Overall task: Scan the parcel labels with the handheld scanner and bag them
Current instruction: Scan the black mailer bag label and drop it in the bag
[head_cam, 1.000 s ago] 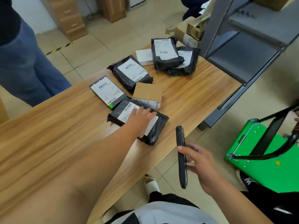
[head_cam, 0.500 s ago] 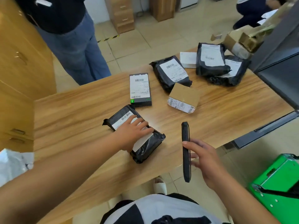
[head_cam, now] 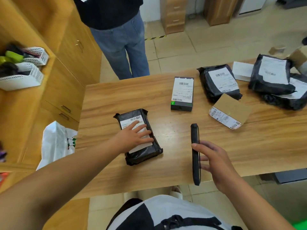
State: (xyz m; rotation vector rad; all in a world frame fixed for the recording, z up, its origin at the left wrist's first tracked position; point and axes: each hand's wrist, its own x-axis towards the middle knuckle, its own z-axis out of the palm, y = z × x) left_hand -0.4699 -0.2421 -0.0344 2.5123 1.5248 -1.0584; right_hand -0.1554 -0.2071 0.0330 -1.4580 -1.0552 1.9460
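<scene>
A black poly parcel (head_cam: 141, 153) with a white barcode label lies near the left front of the wooden table (head_cam: 116, 97). My left hand (head_cam: 134, 136) rests flat on its label with the fingers spread. My right hand (head_cam: 214, 161) holds the black handheld scanner (head_cam: 195, 153) edge-on above the table's front edge, to the right of that parcel. Further back lie a dark box parcel (head_cam: 182, 94), a brown cardboard box (head_cam: 230, 111) and several more black poly parcels (head_cam: 219, 83). A white plastic bag (head_cam: 55, 143) hangs at the table's left side.
A person in jeans (head_cam: 121, 45) stands beyond the table's far edge. Wooden cabinets (head_cam: 69, 63) line the left, with white baskets (head_cam: 25, 77) on top. A wooden drawer unit (head_cam: 173, 15) stands on the tiled floor at the back.
My left hand has dragged the black poly parcel left and toward me, away from the other parcels. The view has swung left. The scanner stays upright in my right hand.
</scene>
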